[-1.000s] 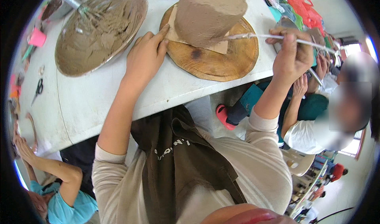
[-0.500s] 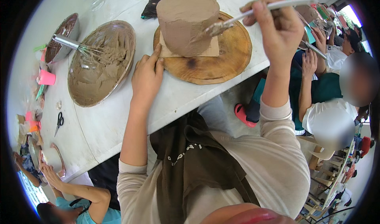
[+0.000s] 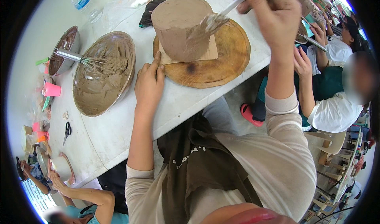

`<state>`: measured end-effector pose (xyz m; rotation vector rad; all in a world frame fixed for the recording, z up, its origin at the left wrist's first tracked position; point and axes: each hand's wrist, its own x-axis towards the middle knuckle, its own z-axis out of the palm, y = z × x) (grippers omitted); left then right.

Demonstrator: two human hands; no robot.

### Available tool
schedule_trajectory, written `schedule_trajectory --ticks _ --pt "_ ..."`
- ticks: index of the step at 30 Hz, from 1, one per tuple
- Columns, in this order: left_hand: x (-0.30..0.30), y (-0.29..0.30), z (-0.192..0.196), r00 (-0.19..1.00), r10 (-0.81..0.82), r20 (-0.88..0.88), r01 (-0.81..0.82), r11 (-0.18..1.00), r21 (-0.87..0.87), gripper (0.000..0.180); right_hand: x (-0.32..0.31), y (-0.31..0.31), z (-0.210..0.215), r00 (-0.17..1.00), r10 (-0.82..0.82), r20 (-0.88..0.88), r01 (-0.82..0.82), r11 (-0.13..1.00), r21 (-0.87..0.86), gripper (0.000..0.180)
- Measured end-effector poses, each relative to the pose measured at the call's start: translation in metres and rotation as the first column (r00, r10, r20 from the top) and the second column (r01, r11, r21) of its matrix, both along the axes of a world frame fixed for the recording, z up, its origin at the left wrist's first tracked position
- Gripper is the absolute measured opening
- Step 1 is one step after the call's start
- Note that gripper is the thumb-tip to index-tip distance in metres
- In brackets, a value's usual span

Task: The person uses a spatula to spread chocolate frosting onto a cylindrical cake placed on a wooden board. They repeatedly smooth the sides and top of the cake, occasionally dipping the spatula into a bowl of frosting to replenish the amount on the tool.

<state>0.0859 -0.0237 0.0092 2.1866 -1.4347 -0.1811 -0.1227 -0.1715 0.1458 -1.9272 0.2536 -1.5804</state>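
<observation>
A tall round cake (image 3: 174, 36) coated in brown frosting stands on a square board (image 3: 209, 54), which lies on a round wooden board (image 3: 233, 50). My right hand (image 3: 275, 18) is closed around the pale handle of a spatula (image 3: 234, 5). The spatula's frosting-smeared end (image 3: 213, 23) is at the upper right side of the cake; whether it touches is hard to tell. My left hand (image 3: 150, 81) lies with fingers stretched out, fingertips against the left edge of the boards. Left of it is a bowl (image 3: 99, 101) of brown frosting with a metal whisk (image 3: 69, 54) in it.
Beyond that bowl stand a second bowl (image 3: 75, 42) and a pink cup (image 3: 52, 89). Scissors (image 3: 67, 134) lie on the white table (image 3: 114, 141); a water bottle (image 3: 81, 2) is at its far side. A person's arm (image 3: 91, 194) is at lower left; other people sit at right.
My right hand has lifted the spatula, tilting it more steeply; its frosted end has risen along the cake's right side. My left hand stays at the boards. The whole view has shifted slightly.
</observation>
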Motion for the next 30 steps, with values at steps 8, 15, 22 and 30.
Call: schedule_trajectory --ticks 8,15,22,30 --pt "-0.004 0.0 0.001 0.999 -0.01 -0.035 0.009 1.0 -0.011 0.04 -0.029 0.023 -0.01 0.999 0.019 -0.049 -0.024 0.995 -0.099 0.014" --pt "-0.001 0.0 -0.002 1.0 -0.001 -0.01 0.0 1.0 -0.005 0.039 -0.014 0.001 -0.033 0.982 0.092 -0.163 -0.111 0.987 -0.115 0.013" --pt "-0.003 -0.001 0.001 0.999 -0.009 -0.038 0.008 1.0 -0.007 0.039 -0.051 -0.002 -0.013 0.987 0.059 0.147 -0.047 0.995 -0.086 0.02" --pt "-0.002 -0.001 -0.002 1.0 -0.021 -0.018 0.02 0.999 -0.032 0.039 -0.015 0.038 -0.083 0.99 0.129 0.055 -0.134 0.986 0.098 0.01"
